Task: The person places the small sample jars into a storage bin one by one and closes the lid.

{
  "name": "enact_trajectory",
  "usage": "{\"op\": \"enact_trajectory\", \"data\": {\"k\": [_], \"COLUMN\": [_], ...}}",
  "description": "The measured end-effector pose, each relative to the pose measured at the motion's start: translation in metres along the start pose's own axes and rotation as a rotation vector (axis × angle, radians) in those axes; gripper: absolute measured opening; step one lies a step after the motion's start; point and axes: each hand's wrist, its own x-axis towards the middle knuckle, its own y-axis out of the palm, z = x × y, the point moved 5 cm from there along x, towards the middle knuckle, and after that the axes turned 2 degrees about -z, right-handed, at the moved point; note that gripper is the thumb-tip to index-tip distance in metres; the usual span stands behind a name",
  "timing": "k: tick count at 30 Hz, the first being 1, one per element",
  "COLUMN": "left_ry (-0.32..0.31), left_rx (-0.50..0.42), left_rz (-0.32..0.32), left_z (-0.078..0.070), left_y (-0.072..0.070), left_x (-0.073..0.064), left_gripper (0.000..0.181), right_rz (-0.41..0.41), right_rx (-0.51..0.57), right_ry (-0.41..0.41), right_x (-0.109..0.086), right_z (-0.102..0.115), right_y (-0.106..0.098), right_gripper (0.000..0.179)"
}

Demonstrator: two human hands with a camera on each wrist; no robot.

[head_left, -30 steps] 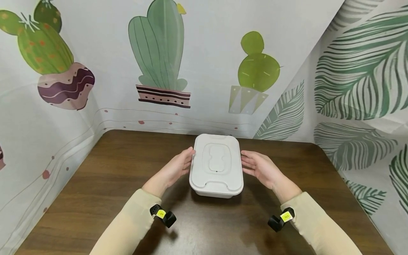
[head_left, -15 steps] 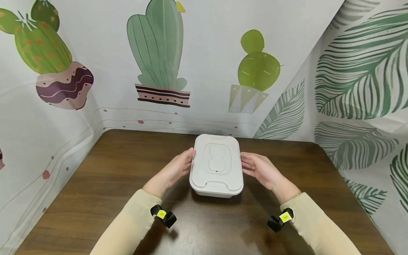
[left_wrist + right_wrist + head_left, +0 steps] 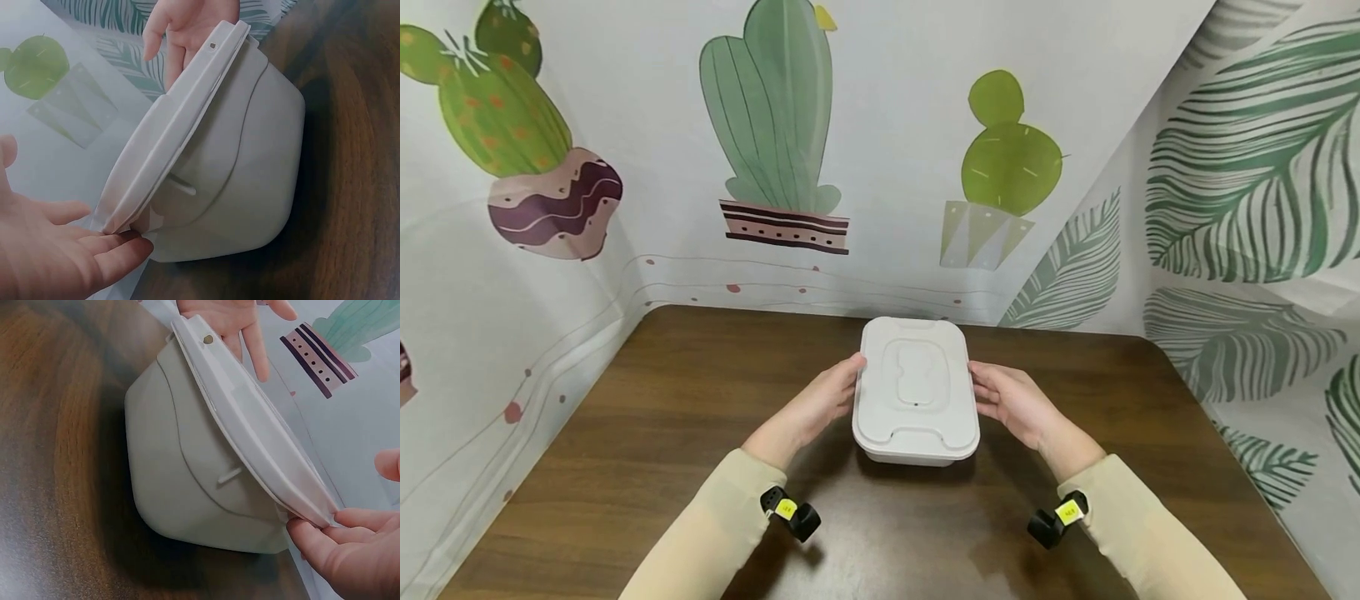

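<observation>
A white plastic storage box stands on the table with its lid on top. My left hand is at the box's left side, fingertips under the overhanging lid rim in the left wrist view. From the right, my right hand touches the rim with extended fingers; its thumb is raised away from the lid in the right wrist view. Both hands have their fingers fairly straight. A molded raised shape and a small hole mark the lid. The inside of the box is hidden.
The brown wooden table meets a wall sheet printed with cacti and leaves, close behind the box. Black wrist cameras with yellow labels hang from both sleeves over the table.
The box has shifted slightly to the right, and my left hand has moved the same way with it. My right hand stays at its side of the box, nearly still.
</observation>
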Motion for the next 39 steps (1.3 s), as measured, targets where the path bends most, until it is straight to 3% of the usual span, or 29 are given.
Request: {"op": "enact_trajectory", "data": {"k": [17,28,33,36,39], "left_ry": [-0.003,0.033,0.043,0.062,0.088], "left_rx": [0.016,0.005,0.127,0.284,0.482], "left_rz": [-0.001,-0.007,-0.065,-0.112,-0.158], "left_z": [0.000,0.002,0.003,0.004,0.005], "left_y": [-0.002,-0.008,-0.018,-0.029,-0.042], "left_x": [-0.004,-0.004,-0.003,-0.003,-0.006], "left_gripper": [0.068,0.069,0.067,0.071,0.076], "right_rz": [0.000,-0.011,-0.021,-0.047,-0.094], "right_rx": [0.000,-0.018,-0.114,-0.221,-0.442], "right_ry": [0.004,0.017,-0.001,-0.030,-0.101], "right_x": [-0.003,0.000,0.003,0.006,0.008], "right_z": [0.000,-0.003,-0.002,-0.003,-0.003], "right_y": [0.004,0.004,-0.001,-0.007,-0.014], "right_gripper": [0.060,0.057,0.061,0.064,0.067]}}
